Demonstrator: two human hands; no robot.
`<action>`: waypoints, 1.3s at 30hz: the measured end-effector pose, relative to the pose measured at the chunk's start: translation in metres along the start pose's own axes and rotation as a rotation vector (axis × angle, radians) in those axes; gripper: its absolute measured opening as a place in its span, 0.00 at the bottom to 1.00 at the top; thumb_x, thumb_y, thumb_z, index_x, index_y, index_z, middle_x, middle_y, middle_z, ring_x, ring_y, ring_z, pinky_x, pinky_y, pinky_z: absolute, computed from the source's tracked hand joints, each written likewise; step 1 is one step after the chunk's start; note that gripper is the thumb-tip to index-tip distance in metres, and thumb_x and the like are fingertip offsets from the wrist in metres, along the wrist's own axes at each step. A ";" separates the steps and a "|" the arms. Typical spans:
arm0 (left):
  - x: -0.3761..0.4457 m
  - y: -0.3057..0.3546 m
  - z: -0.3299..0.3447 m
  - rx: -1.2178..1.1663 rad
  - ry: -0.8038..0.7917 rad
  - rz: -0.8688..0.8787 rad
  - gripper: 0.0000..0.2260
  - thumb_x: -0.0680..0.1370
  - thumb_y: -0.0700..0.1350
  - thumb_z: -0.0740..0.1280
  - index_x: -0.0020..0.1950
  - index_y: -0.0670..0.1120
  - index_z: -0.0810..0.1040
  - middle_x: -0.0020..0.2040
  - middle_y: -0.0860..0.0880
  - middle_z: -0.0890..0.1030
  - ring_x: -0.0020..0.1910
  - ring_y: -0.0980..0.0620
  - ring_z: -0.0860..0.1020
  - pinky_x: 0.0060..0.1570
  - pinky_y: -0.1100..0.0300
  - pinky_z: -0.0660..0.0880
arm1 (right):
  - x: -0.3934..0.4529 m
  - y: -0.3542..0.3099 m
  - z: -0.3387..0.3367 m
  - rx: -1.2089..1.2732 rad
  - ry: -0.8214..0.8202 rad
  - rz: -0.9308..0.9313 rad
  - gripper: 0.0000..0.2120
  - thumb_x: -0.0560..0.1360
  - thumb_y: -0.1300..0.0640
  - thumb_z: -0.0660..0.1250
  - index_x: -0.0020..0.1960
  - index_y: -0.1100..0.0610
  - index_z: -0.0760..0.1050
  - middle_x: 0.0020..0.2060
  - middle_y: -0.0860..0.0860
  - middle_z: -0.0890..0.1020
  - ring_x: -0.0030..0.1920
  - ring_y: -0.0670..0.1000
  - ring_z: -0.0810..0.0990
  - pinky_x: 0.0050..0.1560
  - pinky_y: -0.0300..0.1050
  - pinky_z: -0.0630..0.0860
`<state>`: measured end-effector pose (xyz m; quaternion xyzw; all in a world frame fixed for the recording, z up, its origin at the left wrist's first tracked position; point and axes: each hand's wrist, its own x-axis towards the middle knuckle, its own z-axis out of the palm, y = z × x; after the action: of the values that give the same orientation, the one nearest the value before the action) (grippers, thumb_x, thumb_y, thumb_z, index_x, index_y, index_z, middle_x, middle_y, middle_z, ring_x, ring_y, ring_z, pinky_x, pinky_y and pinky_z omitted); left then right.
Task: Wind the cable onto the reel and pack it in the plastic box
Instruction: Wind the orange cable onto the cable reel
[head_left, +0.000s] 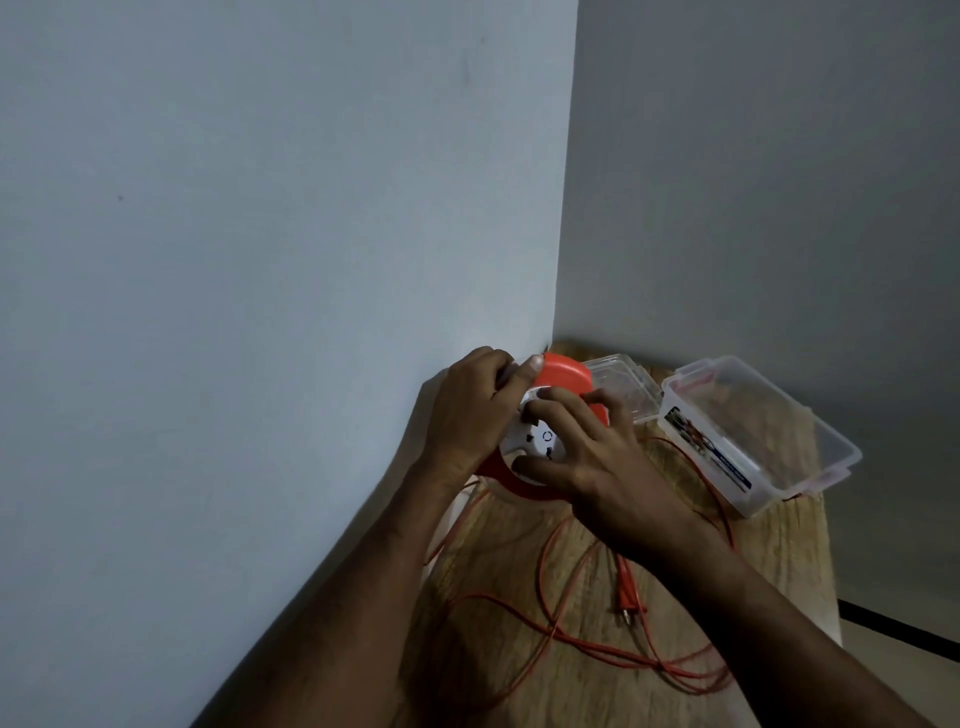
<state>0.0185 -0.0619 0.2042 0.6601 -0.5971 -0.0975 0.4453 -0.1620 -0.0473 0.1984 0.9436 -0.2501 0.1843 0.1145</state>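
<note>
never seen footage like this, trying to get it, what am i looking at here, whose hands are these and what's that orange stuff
There is no machine: one camera worn on a person's head looks down at their two bare hands. The left hand grips an orange and white cable reel at its rim; the right hand holds its white socket face. On the wooden table the orange cable lies loose, its plug at the end. An open clear plastic box waits beside its lid.
</note>
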 end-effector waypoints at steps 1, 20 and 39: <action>0.000 0.000 0.001 0.006 -0.010 0.003 0.23 0.78 0.64 0.61 0.42 0.45 0.80 0.39 0.50 0.81 0.40 0.54 0.80 0.45 0.49 0.81 | 0.001 0.001 -0.001 -0.011 -0.019 -0.007 0.20 0.70 0.55 0.75 0.61 0.47 0.78 0.69 0.57 0.70 0.72 0.60 0.67 0.68 0.69 0.60; -0.005 0.008 0.004 0.013 0.018 -0.013 0.22 0.79 0.62 0.62 0.41 0.45 0.79 0.38 0.51 0.81 0.38 0.53 0.79 0.42 0.49 0.82 | 0.012 -0.027 0.007 0.440 0.262 0.768 0.29 0.68 0.39 0.75 0.62 0.56 0.78 0.55 0.53 0.83 0.49 0.51 0.82 0.46 0.43 0.81; 0.000 0.005 0.007 -0.013 -0.035 0.015 0.20 0.80 0.60 0.63 0.41 0.44 0.79 0.37 0.51 0.80 0.38 0.55 0.79 0.42 0.56 0.79 | 0.001 -0.008 -0.001 -0.010 -0.069 0.259 0.33 0.62 0.51 0.81 0.65 0.47 0.76 0.65 0.58 0.71 0.66 0.60 0.70 0.61 0.63 0.67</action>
<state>0.0105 -0.0645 0.2041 0.6509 -0.6090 -0.1098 0.4398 -0.1577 -0.0403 0.1986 0.9085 -0.3748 0.1637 0.0860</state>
